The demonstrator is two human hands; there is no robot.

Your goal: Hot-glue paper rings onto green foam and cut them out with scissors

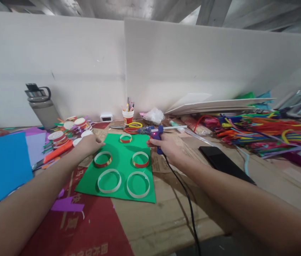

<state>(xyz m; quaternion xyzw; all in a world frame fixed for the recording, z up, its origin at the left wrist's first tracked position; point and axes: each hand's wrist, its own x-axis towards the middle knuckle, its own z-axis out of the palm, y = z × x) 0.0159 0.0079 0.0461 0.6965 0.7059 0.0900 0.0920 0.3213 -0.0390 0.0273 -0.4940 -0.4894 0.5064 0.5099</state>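
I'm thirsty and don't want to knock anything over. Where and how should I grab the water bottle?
Probably by the loop handle of the water bottle, coming from the right with the left hand: the loop juts out that way beside the lid, above the craft pieces.

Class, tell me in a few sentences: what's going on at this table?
A person's right hand holds a blue glue gun beside a green sheet. The left hand is at the sheet's left edge. Five rings lie apart on the sheet: one far, two midway, two near.
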